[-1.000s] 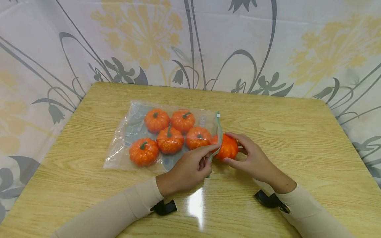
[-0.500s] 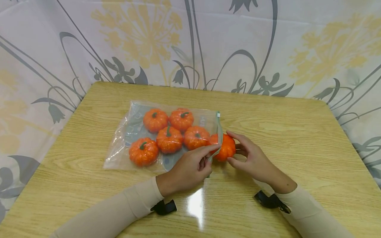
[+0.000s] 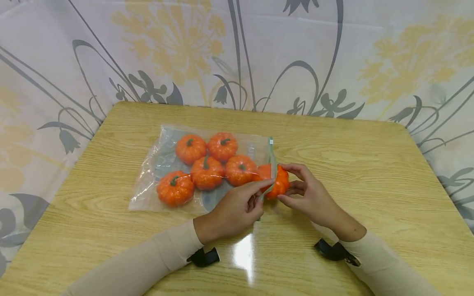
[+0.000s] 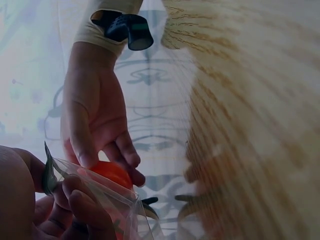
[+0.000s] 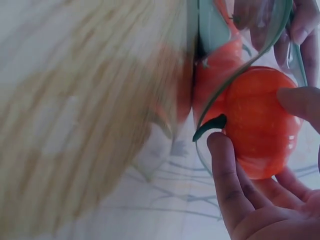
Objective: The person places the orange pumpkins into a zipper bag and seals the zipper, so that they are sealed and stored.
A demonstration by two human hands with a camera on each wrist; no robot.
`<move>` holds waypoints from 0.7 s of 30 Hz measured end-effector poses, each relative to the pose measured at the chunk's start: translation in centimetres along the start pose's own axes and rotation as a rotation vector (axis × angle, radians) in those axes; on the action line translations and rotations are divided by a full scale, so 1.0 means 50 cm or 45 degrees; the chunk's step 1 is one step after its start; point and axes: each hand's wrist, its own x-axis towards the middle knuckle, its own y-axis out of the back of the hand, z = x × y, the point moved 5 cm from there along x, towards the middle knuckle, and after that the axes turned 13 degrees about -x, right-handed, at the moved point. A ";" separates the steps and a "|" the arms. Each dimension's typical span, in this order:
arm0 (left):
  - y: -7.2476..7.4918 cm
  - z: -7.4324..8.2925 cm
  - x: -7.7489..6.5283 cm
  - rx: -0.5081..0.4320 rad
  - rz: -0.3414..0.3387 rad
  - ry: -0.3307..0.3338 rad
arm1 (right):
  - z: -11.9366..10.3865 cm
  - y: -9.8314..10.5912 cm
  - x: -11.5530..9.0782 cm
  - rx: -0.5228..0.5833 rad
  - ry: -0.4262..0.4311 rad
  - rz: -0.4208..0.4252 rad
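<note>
A clear zip bag (image 3: 148, 193) lies flat on the table with several small orange pumpkins inside, among them one pumpkin (image 3: 175, 189) at the lower left. My left hand (image 3: 233, 209) pinches the green-edged rim of the bag's mouth and lifts it. At that mouth, another pumpkin (image 3: 282, 183) sits partly inside, its near side still outside the rim. My right hand (image 3: 314, 195) holds this pumpkin from the right, thumb and fingers on its sides. In the right wrist view the pumpkin (image 5: 262, 125) is tipped, its green stem (image 5: 210, 127) pointing at the rim.
The wooden table (image 3: 370, 172) carries the bag near its middle. A floral curtain (image 3: 259, 53) hangs along the back and sides. Black wrist straps (image 3: 335, 250) sit on both sleeves. Light glares off the tabletop in front of the left hand.
My right hand has pushed the pumpkin leftward, further into the bag's mouth. The pumpkins inside have shifted slightly left. My left hand stays put on the rim.
</note>
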 end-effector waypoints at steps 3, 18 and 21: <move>-0.001 -0.001 0.000 -0.007 -0.002 0.000 | -0.001 -0.004 0.000 0.022 -0.047 0.000; -0.003 0.000 0.000 -0.002 -0.019 -0.051 | -0.002 -0.018 -0.001 0.161 -0.164 -0.012; -0.004 0.000 0.001 -0.001 -0.025 -0.043 | 0.001 -0.021 0.000 0.170 -0.182 -0.023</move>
